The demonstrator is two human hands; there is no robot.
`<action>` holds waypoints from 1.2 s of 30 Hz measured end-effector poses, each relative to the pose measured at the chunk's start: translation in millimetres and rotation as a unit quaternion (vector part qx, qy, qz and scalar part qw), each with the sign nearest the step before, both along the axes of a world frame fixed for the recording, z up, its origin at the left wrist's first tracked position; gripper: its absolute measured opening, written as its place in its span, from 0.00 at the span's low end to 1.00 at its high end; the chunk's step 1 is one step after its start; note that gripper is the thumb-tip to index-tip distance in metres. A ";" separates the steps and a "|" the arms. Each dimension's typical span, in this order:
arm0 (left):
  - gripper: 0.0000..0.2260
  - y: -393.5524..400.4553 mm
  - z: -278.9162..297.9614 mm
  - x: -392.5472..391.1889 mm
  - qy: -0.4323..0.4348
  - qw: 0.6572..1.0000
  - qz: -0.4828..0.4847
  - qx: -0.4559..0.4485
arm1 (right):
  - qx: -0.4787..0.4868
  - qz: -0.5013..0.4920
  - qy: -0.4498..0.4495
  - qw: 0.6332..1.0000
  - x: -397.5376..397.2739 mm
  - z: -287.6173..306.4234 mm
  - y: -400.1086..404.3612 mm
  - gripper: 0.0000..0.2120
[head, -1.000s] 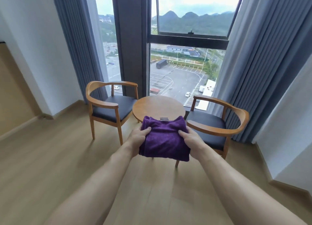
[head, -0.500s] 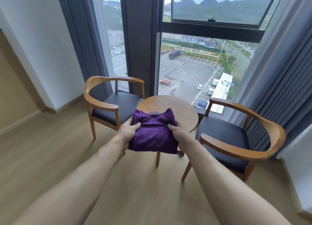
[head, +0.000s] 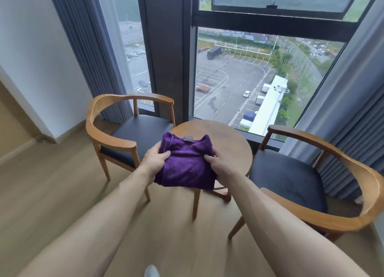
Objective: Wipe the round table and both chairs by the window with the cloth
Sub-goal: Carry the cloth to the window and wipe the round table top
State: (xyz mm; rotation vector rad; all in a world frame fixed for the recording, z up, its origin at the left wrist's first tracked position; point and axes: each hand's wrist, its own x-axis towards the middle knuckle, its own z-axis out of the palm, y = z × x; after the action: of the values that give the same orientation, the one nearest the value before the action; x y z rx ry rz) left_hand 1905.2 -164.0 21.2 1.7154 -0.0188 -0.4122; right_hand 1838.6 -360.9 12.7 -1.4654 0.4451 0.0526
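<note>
Cloth: folded purple terry cloth [head: 187, 162] with a small grey tag at its far edge, held in the air above the near rim of the surface; long axis runs from the person toward the window, tag end pointing at the window.
Left hand: left hand [head: 154, 159] clamped on the cloth's left edge, thumb on top, fingers curled under.
Right hand: right hand [head: 220, 165] gripping the cloth's right edge, thumb on top, fingers hidden beneath.
Surface: round wooden surface [head: 228, 143] just behind and below the cloth, by the window.
Left of surface: wooden armchair with dark seat pad [head: 133, 131], close beside.
Right of surface: matching wooden armchair [head: 301, 177], close beside.
Behind surface: tall window [head: 239, 79] between grey curtains [head: 87, 54].
</note>
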 end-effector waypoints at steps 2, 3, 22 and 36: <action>0.18 -9.2 -4.5 26.9 0.004 1.000 -0.017 -0.007 | -0.002 -0.015 0.003 1.000 24.1 -4.9 -8.0 0.15; 0.19 -13.7 -7.6 42.2 0.003 1.000 -0.025 -0.011 | -0.002 -0.019 0.005 1.000 36.4 -6.4 -12.0 0.15; 0.17 -127.5 -89.5 265.4 -0.005 0.985 -0.168 0.048 | -0.054 -0.137 0.103 0.984 197.0 -55.3 -96.1 0.25; 0.23 -203.3 -259.1 364.1 -0.120 0.943 -0.076 0.301 | -0.277 -0.082 0.207 0.935 301.9 -233.7 -184.5 0.30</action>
State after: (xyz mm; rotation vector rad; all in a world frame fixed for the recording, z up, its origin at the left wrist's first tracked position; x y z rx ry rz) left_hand 2269.3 -367.3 -237.9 2.3740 -0.2232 -0.3383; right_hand 2140.5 -545.4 -221.1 -1.9729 0.9859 0.1110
